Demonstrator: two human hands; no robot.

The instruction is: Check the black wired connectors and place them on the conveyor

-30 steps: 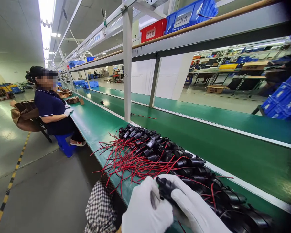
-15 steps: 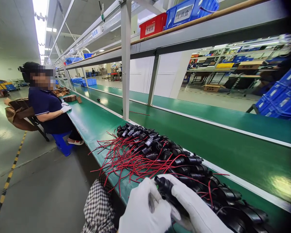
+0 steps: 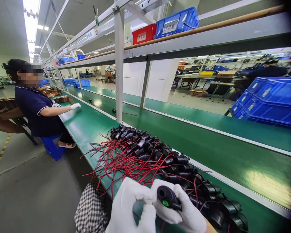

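A black cylindrical wired part (image 3: 169,196) with a round opening at its end and a green spot is gripped in my gloved right hand (image 3: 190,212). Its open end is turned up toward me. My gloved left hand (image 3: 129,207) is closed in a pinch right beside it, thumb and finger meeting next to my right fingers; whatever is between them is hidden. Beyond both hands lies a long heap of similar black parts (image 3: 145,142). Their red and dark wires (image 3: 126,165) spread toward the near edge of the green bench (image 3: 97,127).
A green conveyor belt (image 3: 184,139) runs behind the heap, with a small black part (image 3: 114,110) on it. A metal post (image 3: 119,64) rises from the bench edge. A co-worker (image 3: 34,106) sits further along at left. Stacked blue crates (image 3: 271,100) stand at right.
My right hand has turned the black part so its open end and green spot face me. My left hand has moved slightly left. The co-worker's arm has reached out over the bench.
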